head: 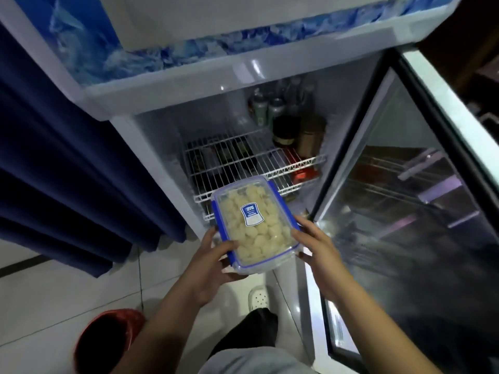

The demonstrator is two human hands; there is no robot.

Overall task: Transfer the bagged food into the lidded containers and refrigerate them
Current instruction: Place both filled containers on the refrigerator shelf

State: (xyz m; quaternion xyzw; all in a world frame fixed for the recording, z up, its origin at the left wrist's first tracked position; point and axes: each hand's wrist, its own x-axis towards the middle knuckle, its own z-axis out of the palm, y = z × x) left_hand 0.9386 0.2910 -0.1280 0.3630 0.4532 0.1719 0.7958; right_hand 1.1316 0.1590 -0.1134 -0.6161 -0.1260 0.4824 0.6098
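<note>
A: Container [253,225], clear, blue latches, lid on, packed with pale round food pieces [263,233], blue-white label [251,214] on the lid. Where is it?

B: In the air in front of the open fridge [167,147], just near of the white wire shelf [256,160], long axis pointing far into the fridge.

A: Hands?

B: Left hand [216,261] grips the near-left corner, thumb curled over the lid edge, fingers under. Right hand [317,245] holds the right side near the near corner, thumb on the rim, fingers wrapped under.

A: Inside the fridge?

B: Dark jar [283,130] and a brownish can [310,139] on the shelf's far right, cans or bottles [267,109] farther back, blurry. Dark items below the shelf, can't tell what.

A: Around?

B: Glass door [405,198] swung open on the right. Blue curtain [67,171] on the left. Red round thing [108,344] on the tile floor [54,292] near left, white slipper [258,295] below the container.
</note>
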